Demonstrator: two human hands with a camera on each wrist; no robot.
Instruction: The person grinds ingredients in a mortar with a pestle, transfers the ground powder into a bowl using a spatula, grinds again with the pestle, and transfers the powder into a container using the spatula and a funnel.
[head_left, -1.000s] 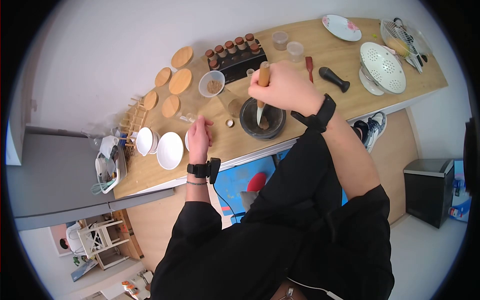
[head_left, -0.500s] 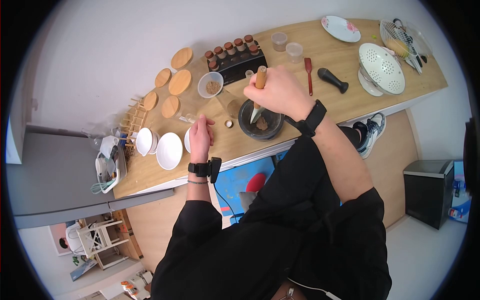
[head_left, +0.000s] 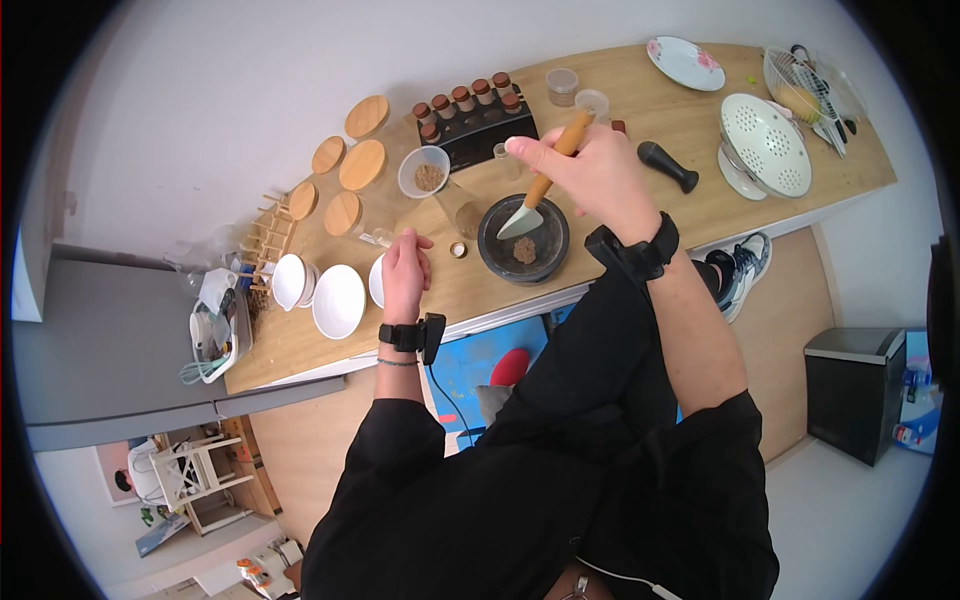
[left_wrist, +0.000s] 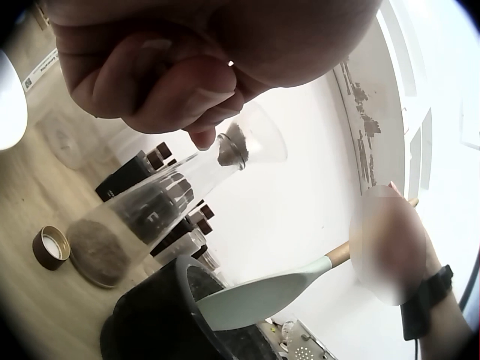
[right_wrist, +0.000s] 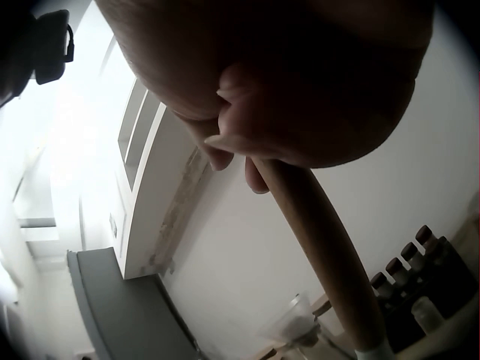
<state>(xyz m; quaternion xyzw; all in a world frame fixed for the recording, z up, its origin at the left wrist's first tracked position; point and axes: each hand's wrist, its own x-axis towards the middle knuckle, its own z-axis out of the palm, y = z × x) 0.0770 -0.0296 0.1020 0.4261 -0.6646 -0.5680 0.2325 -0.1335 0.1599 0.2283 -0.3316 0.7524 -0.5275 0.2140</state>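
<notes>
My right hand [head_left: 605, 180] grips a spatula by its wooden handle [head_left: 560, 158], thumb stretched along it. The spatula's pale green head [left_wrist: 262, 298] slants into the dark stone mortar [head_left: 486, 240], where a clump of brown powder [head_left: 524, 250] lies at the bottom. My left hand [head_left: 406, 272] hangs beside the white bowls, fingers loosely curled around nothing. In the left wrist view, a glass flask [left_wrist: 150, 217] with brown powder at its base stands behind the mortar. A clear funnel [left_wrist: 259, 142] holding more powder sits in its neck.
A small cap [head_left: 458, 250] lies left of the mortar. Behind stands a black rack of spice jars [head_left: 475, 130]. A black pestle [head_left: 668, 167] and a white colander [head_left: 765, 145] are to the right. White bowls [head_left: 340, 302] and wooden lids [head_left: 361, 164] are on the left.
The right hand has moved right and tilted the spatula from nearly upright to a slant, its head now near the mortar's back left side. The powder is gathered in a clump. The left hand has hardly moved.
</notes>
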